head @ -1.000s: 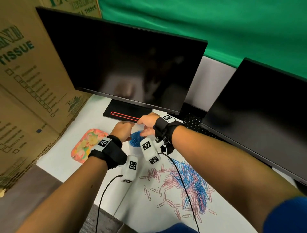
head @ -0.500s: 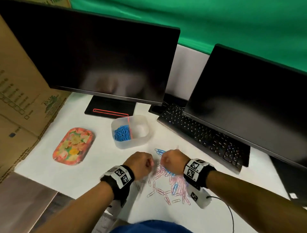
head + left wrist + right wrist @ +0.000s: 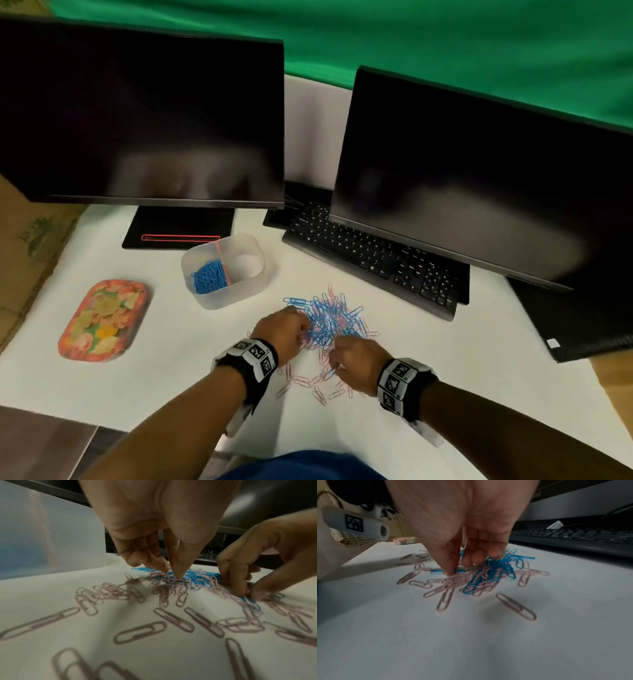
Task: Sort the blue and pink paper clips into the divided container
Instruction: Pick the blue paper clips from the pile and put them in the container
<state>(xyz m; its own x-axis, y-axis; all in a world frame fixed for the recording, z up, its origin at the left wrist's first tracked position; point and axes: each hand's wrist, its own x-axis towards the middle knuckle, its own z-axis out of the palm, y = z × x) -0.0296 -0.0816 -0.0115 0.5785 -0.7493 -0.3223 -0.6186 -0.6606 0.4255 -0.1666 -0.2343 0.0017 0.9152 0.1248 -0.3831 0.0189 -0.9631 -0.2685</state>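
A mixed pile of blue and pink paper clips point(image 3: 330, 320) lies on the white table, with loose pink clips point(image 3: 308, 380) nearer me. The translucent divided container point(image 3: 255, 286) stands behind and to the left of the pile. Its left compartment holds blue clips point(image 3: 209, 277) and its right one looks bare. My left hand point(image 3: 303, 334) is at the pile's left edge; in the left wrist view its thumb and fingers point(image 3: 171, 573) pinch into the clips. My right hand point(image 3: 337, 346) works the near edge, thumb down on a blue clip point(image 3: 436, 571) and fingers point(image 3: 471, 561) curled over the pile.
A floral tray point(image 3: 102, 320) lies left of the container. A black keyboard point(image 3: 373, 260) runs close behind the pile on the right. Two dark monitors point(image 3: 137, 113) point(image 3: 479, 171) overhang the back of the table. A cardboard box point(image 3: 30, 246) borders the left side.
Both hands left the container a second ago and came back towards me. From closed fists at the pile's near side, they have now reached into the clips.
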